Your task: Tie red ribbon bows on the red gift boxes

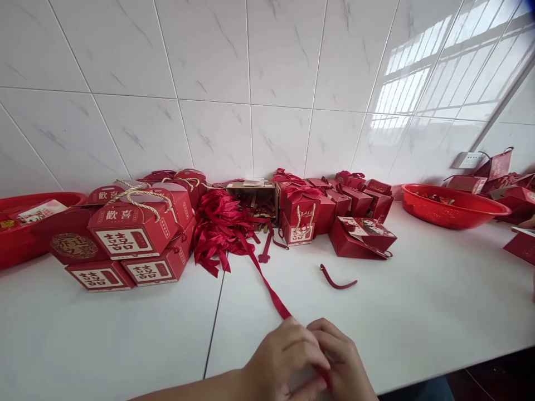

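Note:
A red ribbon [271, 289] runs from the pile of red ribbons [219, 223] down to my hands at the bottom centre. My left hand [288, 356] has its fingers curled round the ribbon. Right beside it, my right hand [345, 362] is closed on the same ribbon, whose end shows between the two hands. Beyond them a dark red strap [337, 285] lies curved on the white table [401, 312]. Another dark red strap [264, 250] lies by an open cardboard box [276, 203] that holds more straps.
Stacked red gift boxes [142, 228] with rope handles stand on the left. More red boxes [317, 211] stand along the tiled wall, one lying on its side [361, 239]. Red basins [455, 214] sit at both sides. At the far right edge, part of another person's hand shows.

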Action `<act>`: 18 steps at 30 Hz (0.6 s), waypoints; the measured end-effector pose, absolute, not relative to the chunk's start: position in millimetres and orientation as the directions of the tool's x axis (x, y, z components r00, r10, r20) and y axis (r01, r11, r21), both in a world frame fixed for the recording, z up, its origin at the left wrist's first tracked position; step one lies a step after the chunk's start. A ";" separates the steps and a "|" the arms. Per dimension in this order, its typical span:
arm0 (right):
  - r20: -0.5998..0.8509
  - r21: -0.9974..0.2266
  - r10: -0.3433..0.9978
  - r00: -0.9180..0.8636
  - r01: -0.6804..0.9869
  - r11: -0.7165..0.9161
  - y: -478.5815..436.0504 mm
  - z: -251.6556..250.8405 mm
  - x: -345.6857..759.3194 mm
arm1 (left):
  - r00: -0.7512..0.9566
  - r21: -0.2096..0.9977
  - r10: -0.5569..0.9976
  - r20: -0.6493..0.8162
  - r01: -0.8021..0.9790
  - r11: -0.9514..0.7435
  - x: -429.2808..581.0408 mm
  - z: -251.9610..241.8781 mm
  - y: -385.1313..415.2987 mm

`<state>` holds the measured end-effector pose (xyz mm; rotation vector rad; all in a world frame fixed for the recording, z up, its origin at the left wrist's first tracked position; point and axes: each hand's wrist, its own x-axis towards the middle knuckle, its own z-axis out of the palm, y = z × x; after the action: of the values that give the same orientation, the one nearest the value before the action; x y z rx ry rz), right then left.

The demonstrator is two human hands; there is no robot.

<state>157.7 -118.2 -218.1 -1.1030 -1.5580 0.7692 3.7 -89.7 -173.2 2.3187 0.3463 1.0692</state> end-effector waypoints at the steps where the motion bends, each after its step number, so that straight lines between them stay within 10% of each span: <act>1: 0.388 -0.887 0.921 -0.035 0.258 0.383 -119.7 -217.7 157.6 | 0.655 0.555 0.437 0.617 0.032 -0.831 1.9 -171.8 -86.1; 11: 0.257 -0.943 0.902 0.347 0.293 0.156 -135.7 -191.9 172.8 | 0.740 0.409 0.479 0.473 0.297 -0.863 -4.9 -182.1 -56.2; 18: 0.045 -0.990 0.843 0.536 0.137 -0.035 -125.7 -210.1 199.8 | 0.754 0.609 0.505 0.421 0.178 -0.773 -5.9 -160.5 -68.4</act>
<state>199.8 -125.7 -210.1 -1.5231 -0.8760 0.7044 -5.9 -68.4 -160.5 2.4009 0.5119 0.7900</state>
